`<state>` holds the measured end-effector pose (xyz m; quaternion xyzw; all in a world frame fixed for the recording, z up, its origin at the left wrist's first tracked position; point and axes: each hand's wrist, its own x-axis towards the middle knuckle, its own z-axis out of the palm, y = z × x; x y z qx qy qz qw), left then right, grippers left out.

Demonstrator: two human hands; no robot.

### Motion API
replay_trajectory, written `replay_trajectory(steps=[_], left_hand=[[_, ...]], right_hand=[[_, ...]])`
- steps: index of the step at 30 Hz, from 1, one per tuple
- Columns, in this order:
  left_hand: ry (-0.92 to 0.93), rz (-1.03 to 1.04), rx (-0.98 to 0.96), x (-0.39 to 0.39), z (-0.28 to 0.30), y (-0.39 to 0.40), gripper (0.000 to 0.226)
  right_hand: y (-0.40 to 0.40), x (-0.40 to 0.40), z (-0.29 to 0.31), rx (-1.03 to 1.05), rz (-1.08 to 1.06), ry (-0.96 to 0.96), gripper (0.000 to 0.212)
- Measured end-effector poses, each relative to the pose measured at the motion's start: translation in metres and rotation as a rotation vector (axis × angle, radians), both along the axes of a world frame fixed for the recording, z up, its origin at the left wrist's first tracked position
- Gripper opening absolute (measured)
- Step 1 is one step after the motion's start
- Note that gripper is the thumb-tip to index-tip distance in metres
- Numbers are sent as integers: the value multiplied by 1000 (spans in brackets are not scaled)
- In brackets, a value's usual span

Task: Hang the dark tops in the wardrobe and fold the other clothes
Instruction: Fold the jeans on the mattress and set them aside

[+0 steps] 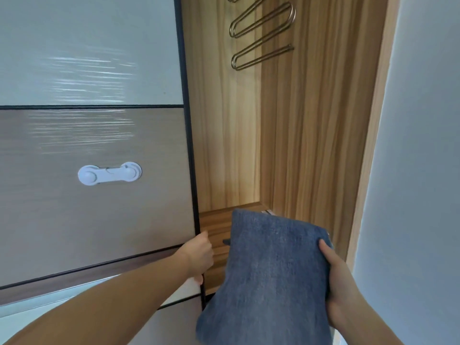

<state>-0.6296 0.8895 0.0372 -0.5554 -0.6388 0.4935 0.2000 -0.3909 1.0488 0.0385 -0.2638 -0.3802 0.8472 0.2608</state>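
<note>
A folded blue denim garment [268, 275] is held at the lower middle, in front of the open wardrobe compartment [249, 145]. My right hand [341, 287] grips its right edge, thumb on top. My left hand [198, 257] grips the dark edge of the sliding wardrobe door [99, 195], fingers curled round it. Behind the denim a wooden shelf [214, 225] forms the compartment's floor, and a bit of another pale item shows just above the denim's top edge.
Several empty metal hangers [263, 36] hang at the top of the compartment. A white child-safety latch [109, 173] sits on the door panel. A pale wall [418, 170] stands at the right, next to the wooden wardrobe frame.
</note>
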Motion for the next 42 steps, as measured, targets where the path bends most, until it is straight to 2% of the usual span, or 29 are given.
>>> replay_trajectory(steps=[5,10,20,22,23,25,28,30,33,35,38,39,42], left_hand=[[29,-39,-9,-6,-1,-19,57],[48,-78,-31,-12,2,-48,56],[25,-72,-33,-19,12,-106,55],[1,-13,-19,-18,17,-117,50],[-65,43,41,-16,22,-120,44],[-354,113,322,-11,41,-122,33],[-918,164,833,-2,73,-123,39],[-1399,266,1096,6,74,-118,43],[-1934,458,1269,16,59,-110,104],[-2167,545,1280,16,47,-104,119],[-2393,678,1352,8,27,-90,123],[-2437,723,1377,4,18,-82,115],[-2513,843,1394,-5,-12,-51,68]], right_hand=[[-25,-5,9,12,-1,38,34],[-60,-15,11,3,19,46,46],[-120,-23,8,27,45,23,45],[-123,-23,8,42,51,17,43],[-123,-22,7,50,61,16,42],[-122,-20,8,84,79,27,38],[-121,-23,11,101,80,28,33],[-122,-31,15,97,70,33,37],[-121,-47,17,84,99,49,44],[-115,-56,19,79,119,61,43],[-100,-72,14,59,134,43,41],[-93,-78,9,59,131,33,40],[-62,-98,-9,74,146,-12,38]])
